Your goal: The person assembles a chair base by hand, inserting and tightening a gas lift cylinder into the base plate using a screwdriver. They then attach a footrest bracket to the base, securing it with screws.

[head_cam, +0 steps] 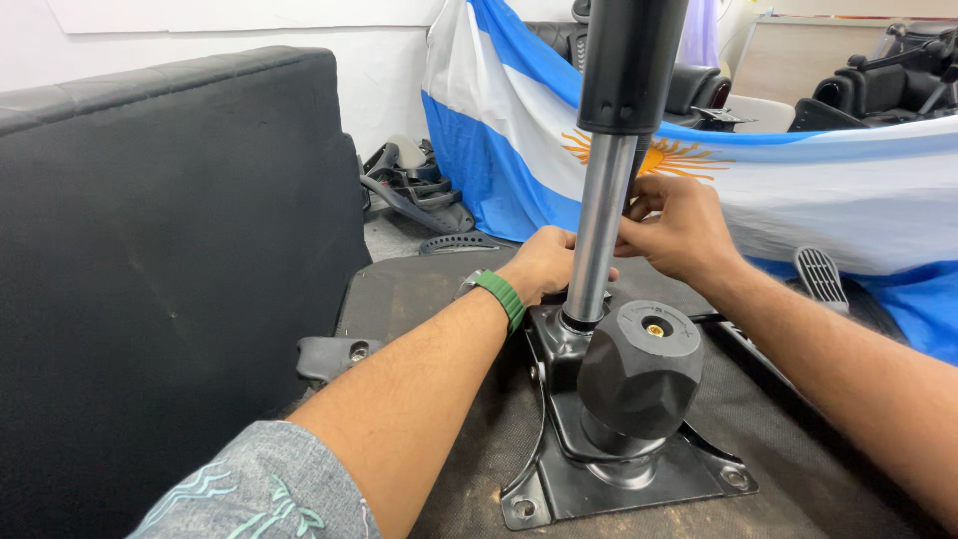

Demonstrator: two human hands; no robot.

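A chrome gas-lift cylinder [602, 215] with a black upper sleeve [629, 60] stands upright in a black metal chair mechanism plate [639, 484]. That plate lies on the underside of a seat [419, 294]. A big black tension knob [639, 374] sticks out of the plate toward me. My left hand [544, 265], with a green wristband, rests against the chrome cylinder just above the plate. My right hand [679, 230] pinches something small behind the cylinder; what it holds is hidden.
An upright black padded chair back [170, 260] fills the left. A blue and white flag with a sun [798, 190] hangs behind. Loose black chair parts [414, 190] lie on the floor; more chairs [888, 85] stand at the back right.
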